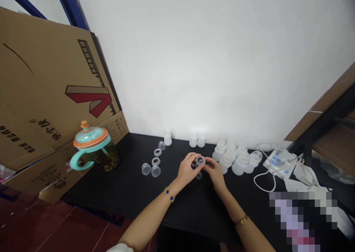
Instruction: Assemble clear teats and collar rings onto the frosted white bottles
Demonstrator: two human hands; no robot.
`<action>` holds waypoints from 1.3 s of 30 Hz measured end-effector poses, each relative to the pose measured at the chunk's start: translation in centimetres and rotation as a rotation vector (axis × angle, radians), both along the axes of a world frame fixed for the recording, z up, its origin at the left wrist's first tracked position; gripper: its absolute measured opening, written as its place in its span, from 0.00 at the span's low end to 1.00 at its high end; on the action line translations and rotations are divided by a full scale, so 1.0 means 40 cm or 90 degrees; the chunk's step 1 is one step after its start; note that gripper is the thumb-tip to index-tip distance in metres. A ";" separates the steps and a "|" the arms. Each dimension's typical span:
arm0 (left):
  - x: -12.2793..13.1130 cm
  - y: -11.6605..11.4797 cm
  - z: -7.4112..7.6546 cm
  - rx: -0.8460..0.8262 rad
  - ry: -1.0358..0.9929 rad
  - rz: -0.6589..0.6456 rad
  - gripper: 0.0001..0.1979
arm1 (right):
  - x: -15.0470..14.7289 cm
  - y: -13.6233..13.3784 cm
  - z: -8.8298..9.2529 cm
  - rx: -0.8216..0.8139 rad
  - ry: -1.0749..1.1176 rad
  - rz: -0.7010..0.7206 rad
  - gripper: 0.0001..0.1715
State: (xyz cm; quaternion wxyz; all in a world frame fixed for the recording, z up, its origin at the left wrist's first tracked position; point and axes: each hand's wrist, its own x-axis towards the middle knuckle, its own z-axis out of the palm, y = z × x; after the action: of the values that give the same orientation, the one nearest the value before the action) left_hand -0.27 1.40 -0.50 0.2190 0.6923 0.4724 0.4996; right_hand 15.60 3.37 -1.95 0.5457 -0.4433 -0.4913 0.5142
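Note:
Over the black table, my left hand (187, 169) pinches a clear bottle collar ring (200, 159) with its fingers. My right hand (215, 173) has its fingertips on the other side of the same ring. Just under the ring is a small clear round piece (199, 176), partly covered by my hands; I cannot tell its kind. To the right of my hands stand several white baby bottles (240, 164) with clear caps. Off to the left lie two loose collar rings (155, 161) and three clear dome caps (146, 169).
Three small white bottles (168, 138) without caps stand along the wall. A teal and orange lidded jug (91, 145) is at the left by a large cardboard box (50, 85). White cables (264, 181) and papers (298, 185) lie at the right.

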 end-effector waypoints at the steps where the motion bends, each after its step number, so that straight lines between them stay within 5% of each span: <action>1: 0.000 0.000 -0.001 0.000 0.000 0.000 0.18 | 0.000 0.000 0.001 -0.002 0.004 0.003 0.24; 15: 0.000 0.003 -0.002 -0.014 -0.016 0.007 0.18 | 0.001 0.001 -0.010 -0.040 0.075 -0.019 0.27; 39: 0.000 0.005 -0.007 -0.020 0.004 0.001 0.18 | 0.004 0.001 0.010 -0.118 0.231 0.028 0.19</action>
State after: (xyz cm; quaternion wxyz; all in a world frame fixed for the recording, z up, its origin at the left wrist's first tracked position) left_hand -0.28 1.61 -0.78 0.2278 0.6899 0.4813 0.4904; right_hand 15.75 3.41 -1.56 0.5710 -0.3808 -0.3450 0.6403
